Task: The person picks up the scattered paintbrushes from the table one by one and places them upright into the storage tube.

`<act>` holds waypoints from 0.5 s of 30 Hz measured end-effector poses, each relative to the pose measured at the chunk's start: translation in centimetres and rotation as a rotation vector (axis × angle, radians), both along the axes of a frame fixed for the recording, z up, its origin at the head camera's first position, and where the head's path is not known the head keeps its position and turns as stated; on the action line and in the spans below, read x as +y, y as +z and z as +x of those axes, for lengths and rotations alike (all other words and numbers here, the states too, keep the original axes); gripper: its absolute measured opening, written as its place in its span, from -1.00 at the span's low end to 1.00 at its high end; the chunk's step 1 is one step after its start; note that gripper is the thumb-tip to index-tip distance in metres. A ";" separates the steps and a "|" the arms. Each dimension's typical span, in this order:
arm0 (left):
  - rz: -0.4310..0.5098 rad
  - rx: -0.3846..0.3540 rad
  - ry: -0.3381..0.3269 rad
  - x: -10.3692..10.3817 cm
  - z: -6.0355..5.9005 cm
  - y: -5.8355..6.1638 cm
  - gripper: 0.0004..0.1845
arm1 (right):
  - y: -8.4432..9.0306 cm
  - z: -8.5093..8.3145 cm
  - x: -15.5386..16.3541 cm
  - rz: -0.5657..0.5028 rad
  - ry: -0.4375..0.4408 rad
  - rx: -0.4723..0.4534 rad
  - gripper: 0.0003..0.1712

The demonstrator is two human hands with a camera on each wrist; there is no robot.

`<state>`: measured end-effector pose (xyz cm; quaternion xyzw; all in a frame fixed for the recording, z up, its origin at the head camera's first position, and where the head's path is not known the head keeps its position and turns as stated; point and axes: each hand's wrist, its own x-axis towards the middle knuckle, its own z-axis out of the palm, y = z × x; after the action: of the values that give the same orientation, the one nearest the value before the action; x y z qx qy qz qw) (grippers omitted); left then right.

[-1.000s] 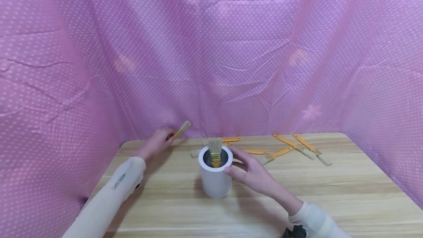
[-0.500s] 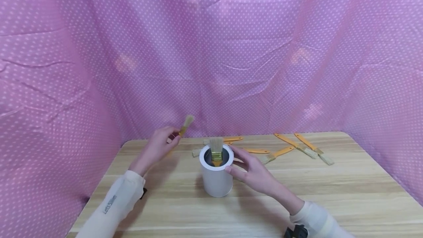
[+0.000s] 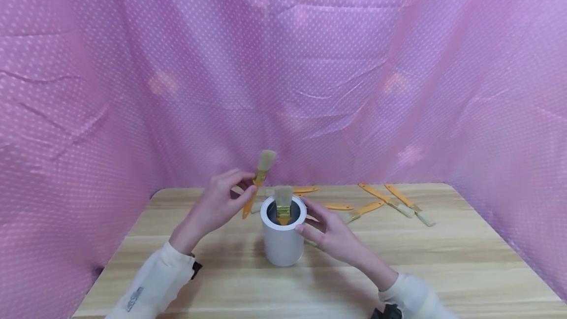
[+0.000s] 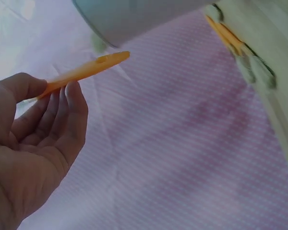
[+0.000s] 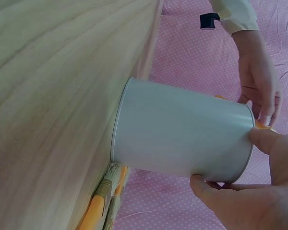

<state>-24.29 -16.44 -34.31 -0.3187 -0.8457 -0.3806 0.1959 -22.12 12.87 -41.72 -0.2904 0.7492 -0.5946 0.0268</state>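
In my left hand (image 3: 219,203) I pinch a paintbrush (image 3: 249,203) between thumb and fingertips, by its orange handle. Its pale bristles point up and the handle end hangs down, just left of a white can (image 3: 283,247). The left wrist view shows the bare orange handle (image 4: 89,71) sticking out past my fingers. The can stands upright on the table, with another paintbrush (image 3: 283,198) inside it, bristles up. My right hand (image 3: 334,235) holds the can near its rim from the right side, thumb in front and fingers behind. Most of that inner brush's handle is hidden.
Several orange-handled paintbrushes lie behind the can, partly hidden, one of them a brush (image 3: 338,207) to its right. Two more brushes (image 3: 403,198) lie at the back right. The wooden table (image 3: 443,270) ends against a pink dotted curtain (image 3: 283,87).
My left hand has brought its paintbrush from the back left toward the can, and the brush has turned more upright. My right hand stays at the can.
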 end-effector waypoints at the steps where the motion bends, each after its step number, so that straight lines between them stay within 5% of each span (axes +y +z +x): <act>1: 0.005 -0.003 0.006 0.1 0.3 0.2 -0.81 | -0.1 0.0 -0.1 -0.002 -0.003 -0.004 -0.17; 8: 0.230 -0.025 0.038 1.0 1.1 0.3 -0.83 | -0.4 0.1 -0.4 -0.002 -0.017 -0.006 -0.18; 12: 0.403 -0.055 -0.017 1.8 0.7 -0.3 -0.80 | -0.3 0.0 -0.4 0.008 -0.024 0.001 -0.17; 15: 0.450 -0.079 -0.064 2.2 0.4 -1.0 -0.78 | -0.2 -0.1 -0.3 0.015 -0.030 -0.005 -0.17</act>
<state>-23.91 -14.19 -35.34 -0.2786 -0.7361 -0.5776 0.2167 -22.19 12.53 -41.89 -0.2776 0.7577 -0.5902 0.0221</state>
